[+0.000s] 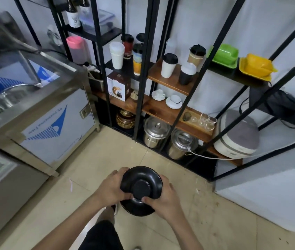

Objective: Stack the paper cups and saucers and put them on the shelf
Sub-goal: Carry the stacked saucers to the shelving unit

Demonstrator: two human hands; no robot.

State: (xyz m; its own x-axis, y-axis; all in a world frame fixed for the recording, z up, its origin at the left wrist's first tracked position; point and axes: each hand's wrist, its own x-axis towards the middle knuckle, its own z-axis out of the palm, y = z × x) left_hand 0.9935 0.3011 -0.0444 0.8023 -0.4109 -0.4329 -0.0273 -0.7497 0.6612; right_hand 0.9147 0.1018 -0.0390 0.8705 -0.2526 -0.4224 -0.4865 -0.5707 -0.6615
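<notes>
Head view. Both hands were closed around a stack of black saucers (141, 184), held in the air above the tiled floor (206, 213), in front of the shelf (163, 109). Left hand (113, 188) gripped the stack's left edge, fingers curled over the rim; right hand (163, 197) gripped the right edge, thumb on the near side. The top saucer faced upside down, foot ring visible; a lower saucer (135, 209) showed beneath it. On the shelf stood lidded paper cups (168, 66), two white cups on saucers (173, 101) on the wooden board below, and steel pots (154, 132) lower still. A steel cabinet (40, 112) stood to the left.
</notes>
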